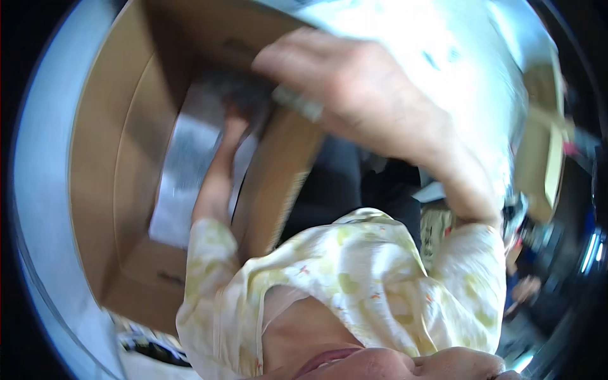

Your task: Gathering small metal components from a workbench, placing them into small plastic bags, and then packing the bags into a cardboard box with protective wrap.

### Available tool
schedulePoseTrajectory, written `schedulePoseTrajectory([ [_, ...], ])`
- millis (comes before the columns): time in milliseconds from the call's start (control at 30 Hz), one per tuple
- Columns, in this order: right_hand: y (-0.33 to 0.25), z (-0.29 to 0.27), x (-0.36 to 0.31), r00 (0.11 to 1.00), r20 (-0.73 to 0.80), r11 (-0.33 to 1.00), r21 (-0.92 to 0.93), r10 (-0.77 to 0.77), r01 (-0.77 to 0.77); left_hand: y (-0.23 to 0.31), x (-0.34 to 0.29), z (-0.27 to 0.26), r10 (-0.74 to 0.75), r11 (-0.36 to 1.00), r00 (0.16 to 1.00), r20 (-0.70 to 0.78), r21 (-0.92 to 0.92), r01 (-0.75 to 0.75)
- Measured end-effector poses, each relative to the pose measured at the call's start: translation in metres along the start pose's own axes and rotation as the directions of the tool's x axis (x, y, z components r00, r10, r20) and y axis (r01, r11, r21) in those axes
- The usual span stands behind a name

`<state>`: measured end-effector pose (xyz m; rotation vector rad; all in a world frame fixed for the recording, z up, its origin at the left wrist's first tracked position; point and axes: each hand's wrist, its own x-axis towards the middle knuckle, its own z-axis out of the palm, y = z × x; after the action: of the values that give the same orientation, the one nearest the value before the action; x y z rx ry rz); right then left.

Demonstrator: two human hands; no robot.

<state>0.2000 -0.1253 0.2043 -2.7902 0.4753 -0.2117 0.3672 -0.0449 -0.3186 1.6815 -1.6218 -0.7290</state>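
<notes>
My left arm reaches deep into a large open cardboard box (95, 190) at the left. Down there my left hand (237, 111) is over a flat whitish, translucent packet or sheet (183, 171) lying on the box's bottom. Shadow hides its fingers, so its grip does not show. Above the box's right side passes my right hand (316, 73), smeared by motion. A small pale strip (297, 103) shows just below it; whether the hand holds this strip or only passes over it, I cannot tell.
Large shiny, clear-plastic-wrapped goods (462, 76) stand at the back right. Beyond them is another open cardboard box (538, 158). At the far right, part of another person, a hand (525, 288), shows. A pale blue-white surface (44, 190) borders the box at left.
</notes>
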Motion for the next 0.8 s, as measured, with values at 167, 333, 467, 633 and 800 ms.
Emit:
schedulePoseTrajectory([
  [167,-0.029,-0.011,-0.103,0.954,-0.28,0.994,0.023,0.107,-0.105,0.039,-0.015,-0.079,-0.23,0.973,0.973,-0.013,0.016,0.23],
  [333,-0.02,-0.051,-0.211,0.733,-0.586,0.914,0.035,0.347,-0.405,0.028,0.022,-0.185,-0.128,0.989,0.975,0.181,-0.045,0.139],
  [467,0.012,-0.065,-0.336,0.343,-0.818,0.728,0.129,0.462,-0.673,0.151,0.017,-0.237,-0.244,0.97,0.966,-0.086,-0.048,0.24],
  [633,0.052,-0.082,-0.523,-0.276,-0.894,0.164,0.349,0.353,-0.923,0.334,0.045,-0.259,-0.092,0.97,0.994,-0.063,-0.23,0.075],
  [800,0.108,-0.103,-0.673,-0.787,-0.588,0.045,0.805,0.189,-0.591,0.572,0.102,-0.111,0.34,0.919,0.909,0.24,-0.291,-0.267],
])
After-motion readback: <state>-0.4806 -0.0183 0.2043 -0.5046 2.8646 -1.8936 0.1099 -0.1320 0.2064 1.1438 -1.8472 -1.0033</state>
